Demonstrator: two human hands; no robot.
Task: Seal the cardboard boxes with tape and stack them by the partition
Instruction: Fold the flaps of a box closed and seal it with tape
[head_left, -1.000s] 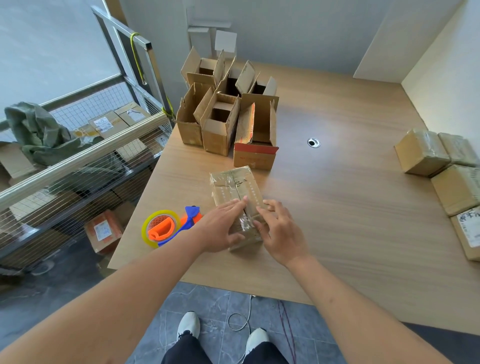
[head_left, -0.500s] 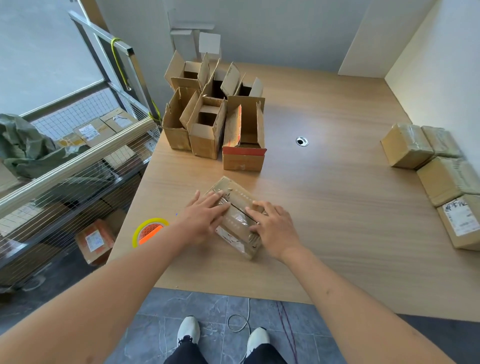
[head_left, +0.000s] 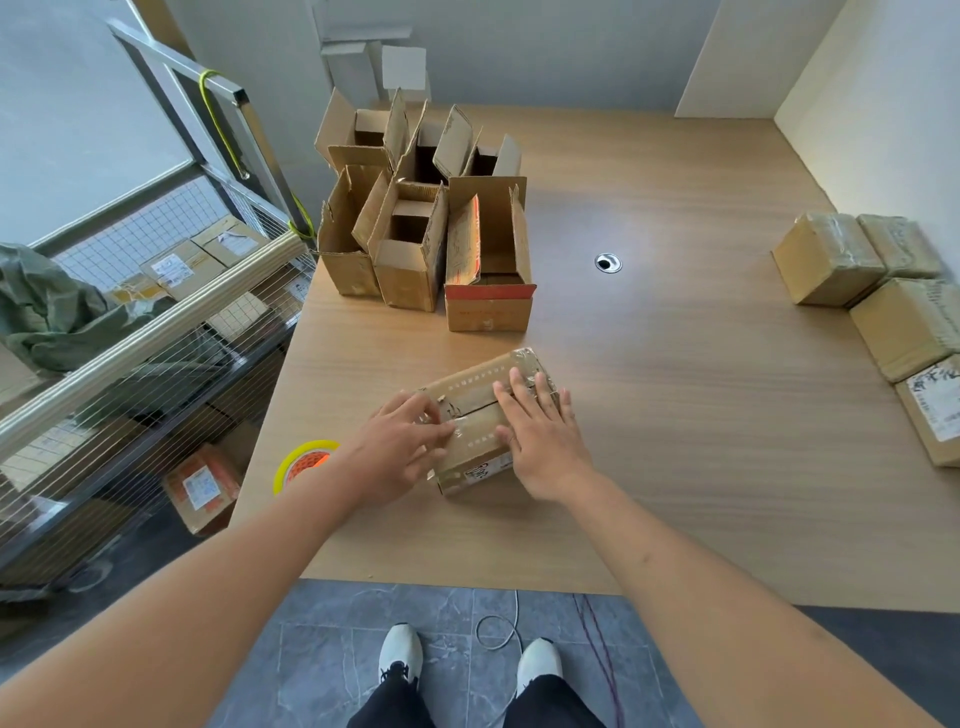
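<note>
Both the left hand (head_left: 402, 447) and right hand (head_left: 537, 426) press flat, fingers straight, on the taped brown cardboard box (head_left: 483, 415) near the wooden table's (head_left: 675, 441) front edge (light, stiff, probably slick): grip its short ends.

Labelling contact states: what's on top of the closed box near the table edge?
Both hands lie flat on the box: left hand, right hand. Tape beneath them is covered.

Matt wood-grain table (head_left: 675, 415); brown cardboard box (head_left: 478, 395), glossy clear tape; metal wire cart (head_left: 156, 338).
</note>
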